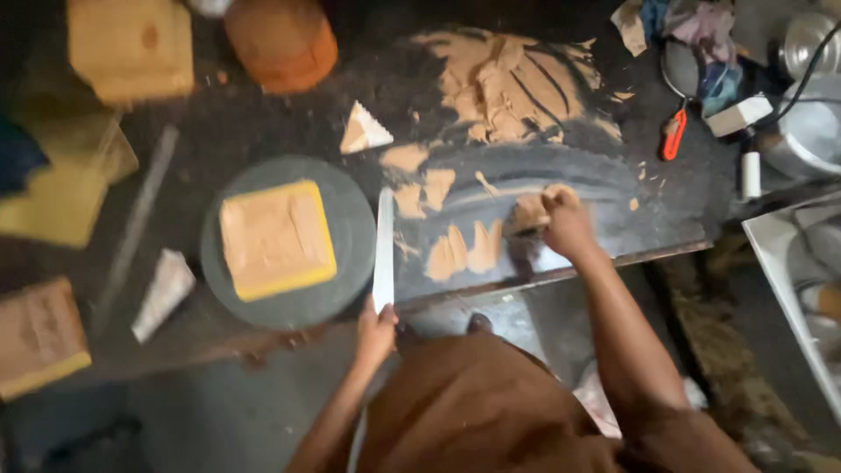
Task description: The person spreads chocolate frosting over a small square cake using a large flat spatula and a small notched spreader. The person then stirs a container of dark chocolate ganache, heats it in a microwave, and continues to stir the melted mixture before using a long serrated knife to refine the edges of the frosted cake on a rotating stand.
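My left hand grips the near end of a long white flat blade that lies across the edge of the dark worktop. My right hand is closed on a small scraper and presses it into tan paste smeared over the dark surface. More patches of the paste lie between my two hands. A square yellow-edged cake with a tan top rests on a round dark turntable to the left of the blade.
A white triangular wedge lies behind the turntable. Yellow blocks and an orange round piece stand at the back left. A red-handled tool, cloths and metal pots crowd the right. A white packet lies left.
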